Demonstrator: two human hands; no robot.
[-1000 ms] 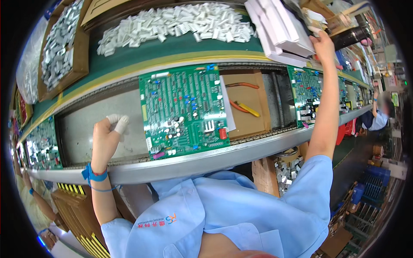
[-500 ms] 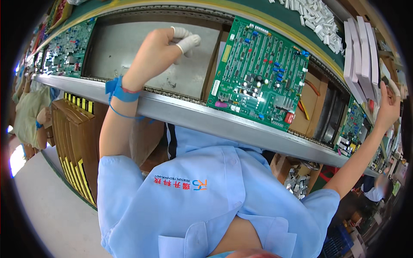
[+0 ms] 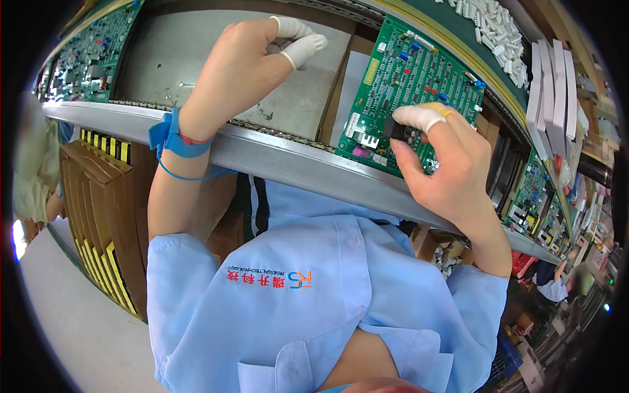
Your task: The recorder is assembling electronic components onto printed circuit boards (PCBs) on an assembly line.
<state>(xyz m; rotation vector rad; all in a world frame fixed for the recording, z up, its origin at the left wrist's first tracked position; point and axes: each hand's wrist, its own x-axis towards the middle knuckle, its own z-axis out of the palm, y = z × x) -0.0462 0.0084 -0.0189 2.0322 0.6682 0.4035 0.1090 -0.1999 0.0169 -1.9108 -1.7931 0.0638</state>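
A green circuit board [image 3: 419, 78], crowded with small components, lies across the rails of the line in front of me. My right hand [image 3: 452, 154] is over its near part, thumb and forefinger closed on a small black block-shaped component [image 3: 395, 130]. Whether that component touches the board cannot be made out. White cots cover some fingertips of both hands. Left of the board, my left hand [image 3: 252, 62] hovers above a grey metal plate [image 3: 164, 59] with fingers pinched together; anything between them is hidden. A blue strap [image 3: 187, 136] with a cord circles my left wrist.
More populated boards [image 3: 88, 62] sit on the line at left, with others [image 3: 532, 190] at right. Beyond the rail lies a heap of white parts [image 3: 498, 39] beside upright pale strips [image 3: 553, 98]. A metal rail [image 3: 295, 170] runs before me; a brown carton [image 3: 98, 177] stands at lower left.
My right hand has come from the bins at far right to the circuit board, bringing the black component. My left hand has shifted slightly right and stays pinched.
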